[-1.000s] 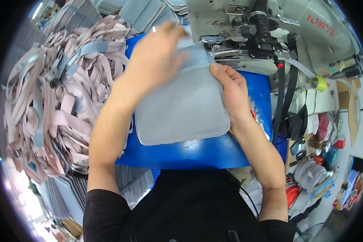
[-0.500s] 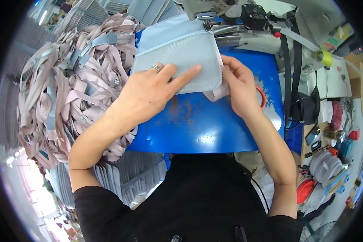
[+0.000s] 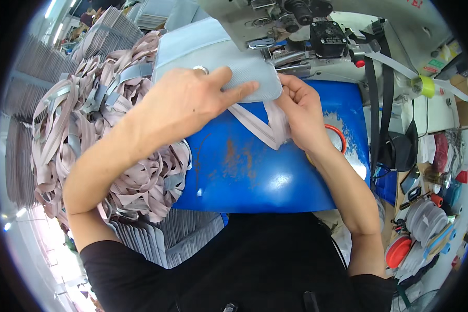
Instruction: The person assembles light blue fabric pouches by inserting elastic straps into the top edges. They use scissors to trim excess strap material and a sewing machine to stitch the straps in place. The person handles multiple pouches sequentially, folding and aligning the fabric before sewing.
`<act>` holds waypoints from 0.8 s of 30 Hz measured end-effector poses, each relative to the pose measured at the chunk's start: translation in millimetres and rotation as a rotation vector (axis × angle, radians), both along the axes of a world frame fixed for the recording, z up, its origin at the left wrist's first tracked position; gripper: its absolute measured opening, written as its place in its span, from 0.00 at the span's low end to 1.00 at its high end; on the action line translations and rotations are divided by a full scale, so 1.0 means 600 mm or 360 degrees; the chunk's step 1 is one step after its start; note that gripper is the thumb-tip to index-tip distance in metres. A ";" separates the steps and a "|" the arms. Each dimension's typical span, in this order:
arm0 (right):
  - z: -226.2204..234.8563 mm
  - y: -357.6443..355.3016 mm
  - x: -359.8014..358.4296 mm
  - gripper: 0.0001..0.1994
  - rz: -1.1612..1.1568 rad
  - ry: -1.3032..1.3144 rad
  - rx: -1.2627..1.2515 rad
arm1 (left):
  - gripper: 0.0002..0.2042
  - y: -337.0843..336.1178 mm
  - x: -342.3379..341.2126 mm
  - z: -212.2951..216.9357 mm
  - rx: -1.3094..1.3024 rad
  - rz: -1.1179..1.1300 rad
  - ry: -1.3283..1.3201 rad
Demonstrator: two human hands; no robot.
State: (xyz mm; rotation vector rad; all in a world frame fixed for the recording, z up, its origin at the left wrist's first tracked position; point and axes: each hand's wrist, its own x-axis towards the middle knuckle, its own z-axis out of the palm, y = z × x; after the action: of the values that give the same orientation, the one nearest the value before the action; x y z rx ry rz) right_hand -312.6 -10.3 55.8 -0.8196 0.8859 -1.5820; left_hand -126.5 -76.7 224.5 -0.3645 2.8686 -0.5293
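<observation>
A light grey-blue fabric panel (image 3: 252, 70) with a mesh part lies under the sewing machine head (image 3: 275, 26), its right edge by the presser foot. My left hand (image 3: 195, 99) rests on it, index finger stretched out over the mesh, a ring on one finger. At the panel's right corner my right hand (image 3: 304, 109) pinches a dusty-pink zipper tape (image 3: 260, 130) against the edge. That tape hangs in a folded loop below the panel. My fingers partly hide where tape and panel meet.
A big tangled heap of pink zipper tapes (image 3: 151, 182) lies left of the blue table (image 3: 234, 182). Red-handled scissors (image 3: 340, 136) sit beside my right wrist. Stacked grey panels (image 3: 187, 229) stand below the table's left edge. Spools and tools (image 3: 426, 218) crowd the right.
The panel has shifted up and left and turned slightly, and my left hand has moved left with it. More of the zipper tape now shows below the panel, by my right hand.
</observation>
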 end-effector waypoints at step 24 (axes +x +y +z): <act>-0.030 -0.021 0.018 0.12 -0.0065 -0.0058 -0.0128 | 0.16 0.059 -0.107 -0.090 0.0097 0.0545 0.0453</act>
State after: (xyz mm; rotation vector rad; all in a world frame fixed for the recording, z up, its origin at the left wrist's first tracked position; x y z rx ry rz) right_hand -302.1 -23.0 37.6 -0.8313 0.8218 -1.6719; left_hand -190.9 -41.1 170.2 -0.9687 2.9782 -0.3489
